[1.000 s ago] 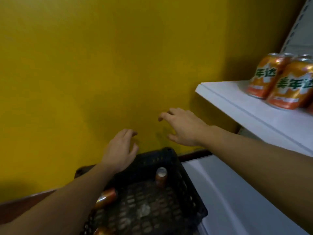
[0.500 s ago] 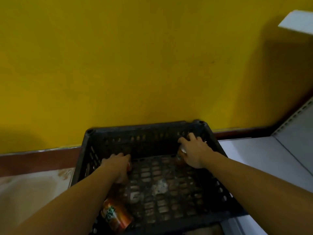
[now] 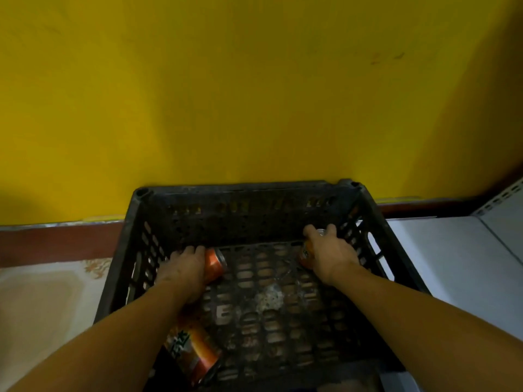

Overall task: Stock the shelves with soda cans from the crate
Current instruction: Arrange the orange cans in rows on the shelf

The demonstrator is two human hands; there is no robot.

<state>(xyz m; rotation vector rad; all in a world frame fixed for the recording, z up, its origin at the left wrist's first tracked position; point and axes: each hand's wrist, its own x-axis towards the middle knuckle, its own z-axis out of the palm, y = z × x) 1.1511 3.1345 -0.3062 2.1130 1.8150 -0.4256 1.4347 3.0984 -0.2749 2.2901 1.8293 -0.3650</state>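
- Black crate (image 3: pixel 135 250) on floor by yellow wall; 3 orange cans inside.
- Left hand (image 3: pixel 184 267) curls round lying can (image 3: pixel 215 264).
- Right hand (image 3: pixel 328 253) wraps upright can (image 3: pixel 307 251) at far-right corner.
- Third can (image 3: pixel 195 352) lies loose, near side.
- Cans prob. rigid, smooth, slippery; grip mid-body.

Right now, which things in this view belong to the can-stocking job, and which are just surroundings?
Part of the job:
- black crate
- can under the left hand, left hand
- can in the right hand, right hand
- loose can lying near the front
- white shelf base, probably

Just surroundings:
- yellow wall
- red skirting
- patterned floor
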